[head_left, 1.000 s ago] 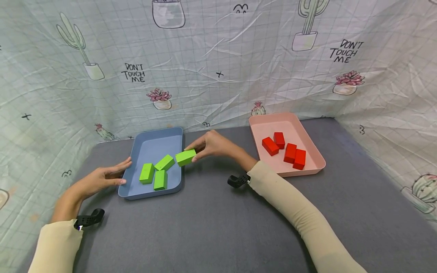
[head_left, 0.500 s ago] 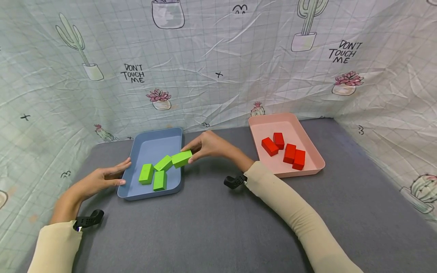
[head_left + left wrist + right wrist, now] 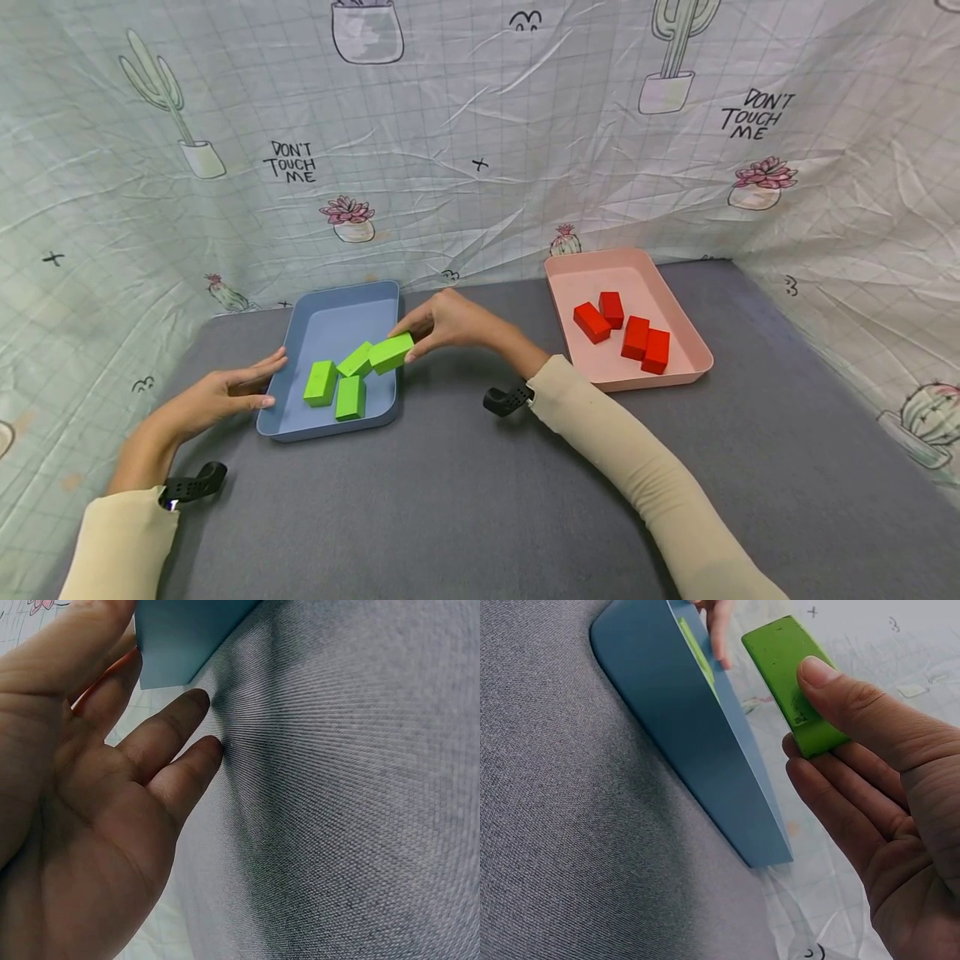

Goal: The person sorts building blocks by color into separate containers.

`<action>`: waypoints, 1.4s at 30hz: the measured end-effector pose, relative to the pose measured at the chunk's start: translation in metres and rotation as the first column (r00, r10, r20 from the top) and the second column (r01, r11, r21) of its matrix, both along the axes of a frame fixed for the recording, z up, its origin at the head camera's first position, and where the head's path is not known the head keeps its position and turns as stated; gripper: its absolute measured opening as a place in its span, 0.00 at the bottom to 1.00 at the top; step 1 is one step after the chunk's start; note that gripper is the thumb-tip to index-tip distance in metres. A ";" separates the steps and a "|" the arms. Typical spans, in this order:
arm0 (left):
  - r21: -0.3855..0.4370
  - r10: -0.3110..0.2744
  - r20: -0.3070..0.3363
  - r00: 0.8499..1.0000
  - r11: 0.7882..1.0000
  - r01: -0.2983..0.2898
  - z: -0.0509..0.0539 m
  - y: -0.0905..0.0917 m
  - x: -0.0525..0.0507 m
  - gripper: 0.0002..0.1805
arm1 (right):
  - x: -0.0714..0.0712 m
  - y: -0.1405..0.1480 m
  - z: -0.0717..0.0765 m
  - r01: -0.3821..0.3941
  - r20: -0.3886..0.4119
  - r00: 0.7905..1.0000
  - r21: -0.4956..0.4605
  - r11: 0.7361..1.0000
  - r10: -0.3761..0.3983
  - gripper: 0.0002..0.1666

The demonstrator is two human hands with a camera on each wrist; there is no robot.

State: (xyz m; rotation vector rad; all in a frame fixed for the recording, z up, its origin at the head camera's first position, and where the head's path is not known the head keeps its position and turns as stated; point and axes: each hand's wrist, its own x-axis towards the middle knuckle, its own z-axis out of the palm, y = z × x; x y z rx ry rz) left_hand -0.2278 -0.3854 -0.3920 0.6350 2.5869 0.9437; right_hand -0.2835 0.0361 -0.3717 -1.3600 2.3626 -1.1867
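My right hand [image 3: 450, 322] pinches a green block [image 3: 391, 353] between thumb and fingers, over the right rim of the blue tray [image 3: 337, 310]. In the right wrist view the held block [image 3: 784, 679] is above the tray wall [image 3: 697, 727]. Three more green blocks lie in the tray: one at the left [image 3: 320, 383], one in front [image 3: 350, 398], and a slanted one [image 3: 356, 359] beside the held block. My left hand [image 3: 217, 398] is at the tray's left side, fingers extended. In the left wrist view its fingers [image 3: 169, 731] are near the tray's corner [image 3: 176, 645].
A pink tray [image 3: 592, 271] with several red blocks [image 3: 635, 337] stands at the right of the grey table [image 3: 450, 500]. A printed cloth [image 3: 480, 108] hangs behind and at the sides of the table.
My right hand has moved left with the green block, from the blue tray's right edge to over its inside, close to the slanted block. My left hand has stayed at the tray's side.
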 end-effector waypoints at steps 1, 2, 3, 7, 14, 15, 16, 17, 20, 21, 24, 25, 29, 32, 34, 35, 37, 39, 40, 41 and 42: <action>0.001 -0.001 -0.002 1.000 1.000 0.001 0.000 0.000 0.000 0.39 | 0.000 -0.001 -0.001 0.000 0.006 1.000 -0.003 1.000 0.000 0.25; 0.002 -0.004 -0.008 1.000 1.000 0.004 -0.001 0.000 0.000 0.38 | 0.000 -0.001 -0.001 0.000 0.009 1.000 -0.003 1.000 0.000 0.25; 0.005 -0.006 -0.013 1.000 1.000 0.006 -0.001 -0.001 0.000 0.38 | 0.000 -0.002 -0.002 0.000 0.013 1.000 -0.004 1.000 0.000 0.25; 0.005 -0.019 -0.039 0.999 1.000 0.019 -0.002 -0.001 0.000 0.37 | -0.001 -0.004 -0.003 -0.001 0.004 1.000 0.007 1.000 0.001 0.25; 0.001 -0.019 -0.034 0.999 1.000 0.019 -0.003 0.000 0.000 0.37 | 0.001 -0.008 -0.003 -0.005 -0.002 1.000 0.017 1.000 0.005 0.26; 0.001 -0.016 -0.031 0.999 1.000 0.017 -0.003 0.000 0.000 0.38 | 0.001 -0.008 -0.003 -0.006 -0.002 1.000 0.017 1.000 0.006 0.25; 0.000 -0.014 -0.029 0.999 1.000 0.014 -0.002 0.000 0.001 0.38 | 0.001 -0.009 -0.003 -0.009 -0.003 1.000 0.017 1.000 0.009 0.25; -0.001 -0.013 -0.028 1.000 1.000 0.013 -0.002 0.000 0.001 0.38 | 0.001 -0.010 -0.003 -0.011 -0.006 1.000 0.018 1.000 0.011 0.25; -0.004 -0.010 -0.025 1.000 1.000 0.010 -0.002 0.001 0.001 0.38 | 0.000 -0.012 -0.005 -0.018 -0.006 1.000 0.024 1.000 0.018 0.25; -0.004 -0.009 -0.024 1.000 1.000 0.009 -0.002 0.001 0.001 0.38 | 0.000 -0.013 -0.005 -0.019 -0.006 1.000 0.025 1.000 0.019 0.25; -0.005 -0.009 -0.022 1.000 1.000 0.009 -0.003 0.001 0.001 0.38 | -0.001 -0.016 -0.007 -0.024 -0.003 1.000 0.032 0.999 0.024 0.25; -0.003 -0.011 -0.026 1.000 1.000 0.010 -0.004 0.000 0.001 0.38 | -0.002 -0.017 -0.007 -0.027 -0.005 1.000 0.037 0.999 0.027 0.25; 0.006 -0.018 -0.046 0.999 1.000 0.018 -0.006 -0.001 0.001 0.37 | -0.003 -0.021 -0.006 -0.045 -0.037 0.998 0.062 0.997 0.047 0.25; 0.011 -0.017 -0.049 0.999 1.000 0.018 -0.006 -0.001 0.001 0.37 | -0.004 -0.025 -0.005 -0.063 -0.068 0.995 0.089 0.994 0.069 0.25; 0.008 -0.014 -0.044 0.999 1.000 0.014 -0.006 -0.001 0.001 0.37 | -0.004 -0.027 -0.004 -0.071 -0.077 0.994 0.111 0.991 0.080 0.25; 0.006 -0.013 -0.042 0.999 1.000 0.013 -0.006 -0.001 0.001 0.37 | -0.004 -0.028 -0.003 -0.074 -0.080 0.993 0.124 0.990 0.084 0.25; -0.002 -0.009 -0.039 0.999 1.000 0.009 -0.006 -0.001 0.000 0.37 | -0.005 -0.030 -0.002 -0.081 -0.086 0.992 0.146 0.986 0.095 0.26; -0.007 -0.003 -0.037 0.999 1.000 0.003 -0.006 -0.001 0.000 0.37 | -0.006 -0.032 0.000 -0.091 -0.089 0.990 0.164 0.982 0.107 0.25; -0.009 0.000 -0.035 0.999 1.000 0.000 -0.006 -0.002 0.000 0.37 | -0.008 -0.033 0.001 -0.099 -0.086 0.990 0.173 0.980 0.115 0.25; -0.013 0.003 -0.034 0.999 1.000 -0.003 -0.006 -0.002 0.000 0.37 | -0.009 -0.035 0.002 -0.112 -0.085 0.988 0.183 0.977 0.129 0.25; -0.015 0.006 -0.031 0.999 1.000 -0.006 -0.005 -0.002 0.000 0.37 | -0.011 -0.037 0.003 -0.128 -0.075 0.987 0.189 0.974 0.144 0.25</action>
